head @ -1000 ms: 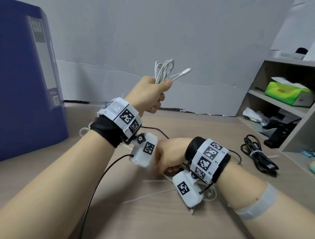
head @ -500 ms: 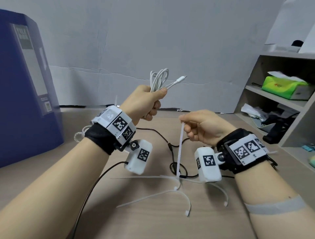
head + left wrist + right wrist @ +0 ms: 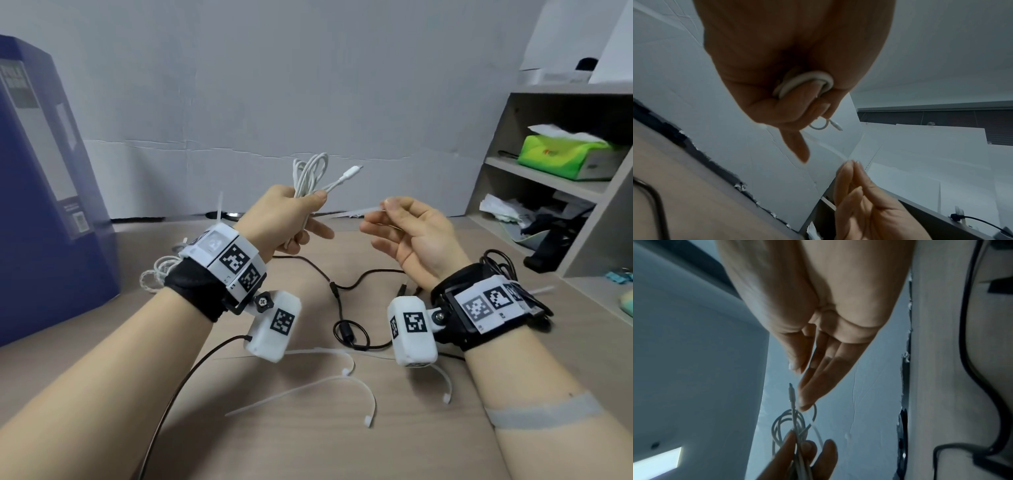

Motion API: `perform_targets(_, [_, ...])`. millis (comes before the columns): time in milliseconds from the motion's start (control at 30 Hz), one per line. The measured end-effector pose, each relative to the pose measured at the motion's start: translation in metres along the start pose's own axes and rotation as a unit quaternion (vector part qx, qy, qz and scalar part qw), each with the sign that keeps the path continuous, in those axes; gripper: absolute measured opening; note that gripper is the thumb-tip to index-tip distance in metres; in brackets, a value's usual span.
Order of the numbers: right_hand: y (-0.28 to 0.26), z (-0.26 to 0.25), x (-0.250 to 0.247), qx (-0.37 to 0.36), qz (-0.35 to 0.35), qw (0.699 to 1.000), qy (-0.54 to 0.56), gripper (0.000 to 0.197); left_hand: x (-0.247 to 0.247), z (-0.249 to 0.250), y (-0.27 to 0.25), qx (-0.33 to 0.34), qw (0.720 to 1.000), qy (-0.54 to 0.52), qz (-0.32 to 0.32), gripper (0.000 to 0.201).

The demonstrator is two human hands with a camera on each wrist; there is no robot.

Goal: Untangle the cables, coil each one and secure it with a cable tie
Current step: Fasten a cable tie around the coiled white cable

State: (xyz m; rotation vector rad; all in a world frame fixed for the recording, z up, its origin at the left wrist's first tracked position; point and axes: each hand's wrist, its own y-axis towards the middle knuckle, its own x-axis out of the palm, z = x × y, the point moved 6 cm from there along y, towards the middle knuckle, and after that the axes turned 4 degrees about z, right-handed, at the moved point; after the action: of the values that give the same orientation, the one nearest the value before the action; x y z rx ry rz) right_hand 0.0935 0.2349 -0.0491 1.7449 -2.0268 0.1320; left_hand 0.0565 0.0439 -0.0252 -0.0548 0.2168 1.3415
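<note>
- Above the desk (image 3: 308, 452), at about 11 o'clock from the middle of the head view, your left hand (image 3: 284, 219) is gripping the coiled white cable (image 3: 310, 174): thumb and curled fingers are clamping the smooth, round, glossy loops, which are fanning up out of the fist.
- One slim white connector (image 3: 351, 171) is sticking out toward 2 o'clock from the bundle, clear of your thumb.
- Your right hand (image 3: 416, 236) is hovering near the left one, at 3 o'clock from it, palm turned toward you. Thumb and forefinger are pinching a thin, flat, translucent white cable tie (image 3: 356, 211), blurred and pointing toward 9 o'clock, at the coil; the other fingers are lying loosely spread.
- The left wrist camera is showing what the head view is hiding: the bottom bend of the coil (image 3: 807, 81) is wrapping round a curled finger inside the fist.
- The right wrist camera is showing the loops (image 3: 789, 423) from below, with your right fingertips (image 3: 805, 404) just beside them; the tie is too faint to make out there.
- Several more white ties (image 3: 308, 387), curved plastic strips with small square heads, are lying on the pale wood-grain desk at 6 o'clock.
- One thin black cable (image 3: 346, 308) is snaking loose between your wrists.
</note>
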Motion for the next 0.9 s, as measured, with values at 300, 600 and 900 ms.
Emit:
perform_targets(300, [-0.008, -0.001, 0.018, -0.041, -0.086, 0.993, -0.07, 0.014, -0.001, -0.007, 0.005, -0.009, 1.0, 0.001, 0.012, 0.03])
perform_targets(600, [-0.011, 0.0, 0.023, -0.051, -0.112, 0.988, -0.096, 0.013, -0.001, -0.008, 0.005, -0.01, 1.0, 0.02, -0.007, 0.03])
perform_targets(900, [-0.011, -0.002, 0.024, -0.055, -0.073, 0.995, -0.05, 0.017, 0.0, -0.001, 0.002, 0.061, 0.998, -0.006, 0.025, 0.01])
